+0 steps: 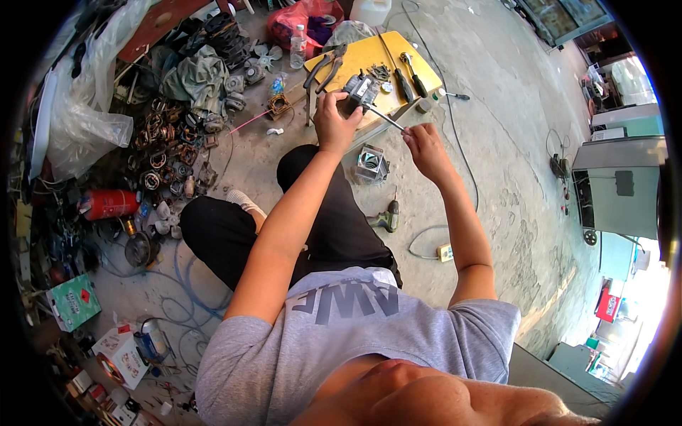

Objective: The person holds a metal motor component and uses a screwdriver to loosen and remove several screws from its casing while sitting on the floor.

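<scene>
My left hand [335, 124] grips a small dark grey motor-like part [364, 89] with a pale label, at the near edge of a low yellow-topped table [364, 52]. A thin metal rod [388, 120] runs from that part toward the right. The fingers of my right hand [428, 150] are closed on its outer end. On the tabletop lie black-handled pliers [328, 68], a small pile of metal bits [379, 72], a long screwdriver [403, 84] and a ratchet wrench [415, 75].
A cordless drill [388, 217] and a square metal housing [371, 165] sit on the floor between table and legs. Motor coils and scrap [160, 153] crowd the left, beside a red cylinder [110, 204]. A cable [460, 145] crosses the floor at right, near a power strip [445, 253].
</scene>
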Available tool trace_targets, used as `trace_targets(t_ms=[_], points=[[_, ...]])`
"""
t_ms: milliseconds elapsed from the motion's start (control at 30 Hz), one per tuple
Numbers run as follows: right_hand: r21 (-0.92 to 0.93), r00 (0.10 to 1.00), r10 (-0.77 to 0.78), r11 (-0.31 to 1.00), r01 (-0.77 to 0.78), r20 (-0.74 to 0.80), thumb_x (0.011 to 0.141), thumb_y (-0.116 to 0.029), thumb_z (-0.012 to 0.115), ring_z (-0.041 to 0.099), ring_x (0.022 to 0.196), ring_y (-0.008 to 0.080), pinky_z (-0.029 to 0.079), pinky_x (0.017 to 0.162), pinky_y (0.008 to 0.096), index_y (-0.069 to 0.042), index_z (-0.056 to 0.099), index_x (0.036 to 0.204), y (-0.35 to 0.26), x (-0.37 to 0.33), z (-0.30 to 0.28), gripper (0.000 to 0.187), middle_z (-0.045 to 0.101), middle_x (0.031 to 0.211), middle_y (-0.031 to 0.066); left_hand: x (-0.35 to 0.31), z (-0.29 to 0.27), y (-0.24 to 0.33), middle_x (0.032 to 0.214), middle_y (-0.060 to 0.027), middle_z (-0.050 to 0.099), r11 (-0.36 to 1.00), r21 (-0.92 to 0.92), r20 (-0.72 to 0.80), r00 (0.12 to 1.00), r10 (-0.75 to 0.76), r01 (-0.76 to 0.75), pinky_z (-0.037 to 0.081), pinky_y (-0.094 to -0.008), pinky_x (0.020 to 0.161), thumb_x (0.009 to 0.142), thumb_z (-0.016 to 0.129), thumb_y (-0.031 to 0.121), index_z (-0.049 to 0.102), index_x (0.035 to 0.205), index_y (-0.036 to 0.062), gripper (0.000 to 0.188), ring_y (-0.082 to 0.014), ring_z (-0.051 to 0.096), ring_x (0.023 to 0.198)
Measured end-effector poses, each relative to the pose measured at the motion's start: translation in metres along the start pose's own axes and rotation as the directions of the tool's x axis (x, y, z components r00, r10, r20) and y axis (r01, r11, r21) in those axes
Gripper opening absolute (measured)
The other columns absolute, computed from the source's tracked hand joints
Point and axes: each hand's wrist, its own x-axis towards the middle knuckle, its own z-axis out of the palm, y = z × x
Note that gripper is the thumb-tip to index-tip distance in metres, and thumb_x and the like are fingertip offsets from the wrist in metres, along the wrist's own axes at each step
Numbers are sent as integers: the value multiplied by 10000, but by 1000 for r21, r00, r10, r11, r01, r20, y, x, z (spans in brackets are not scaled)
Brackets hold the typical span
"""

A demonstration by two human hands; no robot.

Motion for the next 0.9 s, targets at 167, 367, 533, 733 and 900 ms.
trace_targets(t_ms=[167,367,533,733,900], points=[[46,967,225,972,-232,119,898,-240,644,620,923,305,505,762,411,-51,569,1046,-29,7,-18,252,627,1006,132,0,-1,-2,1061,-125,602,999,1,12,999,-32,32,471,-424,865,679,776,172,541,988,55,405,-331,573,1008],[-86,1000,2,996,-4,-17,906,-201,637,647,839,323,507,712,418,-73,551,1017,-8,-1,-6,190,650,978,128,0,0,1,1061,-125,601,1000,0,13,1000,-15,15,470,-423,869,681,773,171,546,986,52,399,-330,568,1016],[-69,998,65,996,-63,24,912,-233,625,643,807,356,506,714,430,-53,548,1029,-15,5,-13,228,660,904,130,0,-1,-1,1065,-127,601,1000,6,12,1000,-22,22,474,-425,865,679,774,173,544,990,57,403,-332,572,1012],[141,968,246,957,-252,57,883,-266,649,615,810,346,485,718,444,-110,557,1047,-41,3,-15,245,620,882,115,0,0,-2,1066,-127,599,1000,11,4,1000,-19,19,479,-423,861,677,772,172,541,989,64,403,-332,576,1005],[-114,998,-26,993,19,-58,844,-273,683,606,848,346,484,700,431,-89,565,1020,-6,3,-1,281,605,979,132,1,-1,1,1063,-124,598,1000,4,18,1000,-22,22,480,-422,861,674,773,173,545,988,65,402,-332,577,1006]])
